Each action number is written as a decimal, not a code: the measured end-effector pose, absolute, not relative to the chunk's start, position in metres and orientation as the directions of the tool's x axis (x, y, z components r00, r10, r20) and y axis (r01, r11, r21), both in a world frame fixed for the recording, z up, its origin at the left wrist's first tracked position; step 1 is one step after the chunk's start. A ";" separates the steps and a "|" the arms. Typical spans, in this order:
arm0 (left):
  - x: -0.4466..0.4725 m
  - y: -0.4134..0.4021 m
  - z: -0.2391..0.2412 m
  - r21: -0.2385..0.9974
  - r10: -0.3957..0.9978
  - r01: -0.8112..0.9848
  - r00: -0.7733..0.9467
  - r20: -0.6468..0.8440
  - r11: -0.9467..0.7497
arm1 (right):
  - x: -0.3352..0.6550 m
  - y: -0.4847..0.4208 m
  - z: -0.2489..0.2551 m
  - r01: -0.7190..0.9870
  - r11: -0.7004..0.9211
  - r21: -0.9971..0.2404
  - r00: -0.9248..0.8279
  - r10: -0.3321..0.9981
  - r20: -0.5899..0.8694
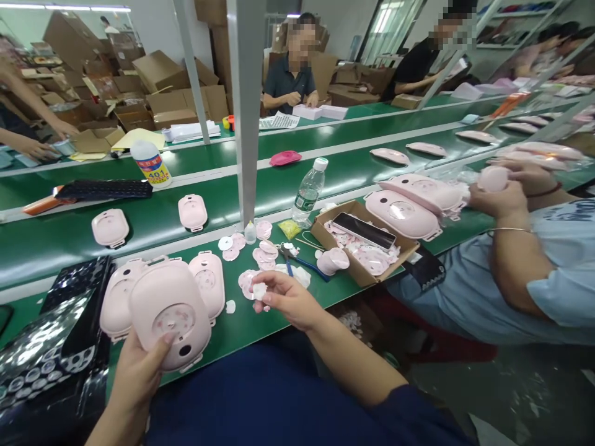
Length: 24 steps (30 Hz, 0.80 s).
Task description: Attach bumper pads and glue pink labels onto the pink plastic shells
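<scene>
With the left hand, gripping a pink case [149, 288] firmly by its near end, on the near left of the clear water bottle [309, 193], with the thumb at the edge of the round recess. With the right hand [290, 300], pinching a small white piece [259, 291] between thumb and fingertips, on the near side of the water bottle, above the green table [251, 325] and well apart from the pink case. In that recess, already showing a pinkish pattern; in the middle, too small to tell for certain whether already fitted with any piece. Judging by this, probably only partway through the work on this case, with the white piece not yet joined to it. Farther left of the water bottle, behind the held one, two more pink cases [209, 279], also with patterned recesses, probably waiting for the same handling. Farther left and beyond, on the shiny green strip [144, 241], two smaller-looking cases [193, 212]; impossible to tell whether finished. Between the water bottle and the right hand, loose pink discs [267, 253] and blue-handled pliers [320, 269]. Just to the near right of the water bottle, a cardboard box [404, 255] with many more thin pieces inside, so seemingly plenty left to do.
</scene>
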State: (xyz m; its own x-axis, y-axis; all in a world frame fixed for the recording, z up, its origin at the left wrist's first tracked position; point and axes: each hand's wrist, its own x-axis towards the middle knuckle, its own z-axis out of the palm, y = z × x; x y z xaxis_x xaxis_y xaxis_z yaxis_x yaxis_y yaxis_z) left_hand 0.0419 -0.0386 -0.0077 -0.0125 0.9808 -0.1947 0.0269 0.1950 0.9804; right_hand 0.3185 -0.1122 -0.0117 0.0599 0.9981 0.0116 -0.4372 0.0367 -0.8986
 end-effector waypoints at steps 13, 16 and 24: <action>0.041 -0.059 -0.004 0.972 0.960 0.060 0.156 -0.233 0.227 | 0.278 -0.110 0.002 -0.444 -0.039 -0.895 0.091 0.992 -0.088; 0.044 -0.061 -0.003 0.969 0.949 0.057 0.195 -0.248 0.241 | 0.273 -0.113 0.004 -0.164 0.189 -0.968 0.193 0.969 0.157; 0.063 -0.064 0.005 0.981 0.894 0.047 0.405 -0.190 0.188 | 0.257 -0.111 0.023 0.581 0.623 -0.523 -0.173 0.723 0.669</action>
